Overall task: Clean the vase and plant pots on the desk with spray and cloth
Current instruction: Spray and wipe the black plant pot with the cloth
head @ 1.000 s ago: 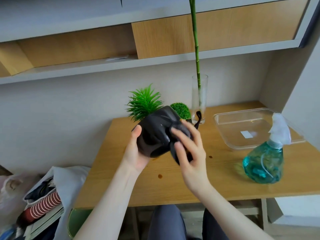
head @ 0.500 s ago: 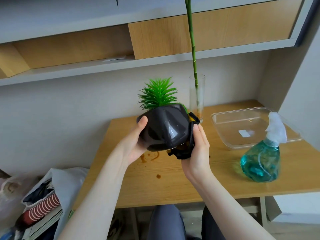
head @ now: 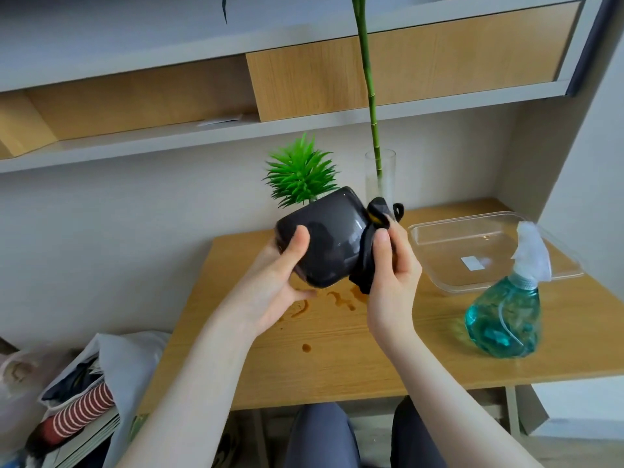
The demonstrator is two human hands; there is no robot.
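A glossy dark grey plant pot (head: 332, 238) with a spiky green plant (head: 301, 173) is held tilted above the wooden desk (head: 354, 346). My left hand (head: 280, 282) grips the pot from below and the left, thumb on its side. My right hand (head: 393, 268) holds a black cloth (head: 369, 251) against the pot's right side. Behind the pot stands a tall clear glass vase (head: 381, 175) with a green bamboo stalk (head: 368, 82). A teal spray bottle (head: 506, 319) with a white trigger stands on the desk at the right.
A clear plastic tray (head: 479, 244) lies at the desk's back right. Brown wet marks (head: 337, 298) stain the desk under the pot. Shelves (head: 236, 130) hang above. A bag with books and clothes (head: 77, 400) sits on the floor at the left.
The pot has been turned from lying sideways to nearly upright with the plant pointing up. My right hand and the cloth slid from the pot's front to its right side.
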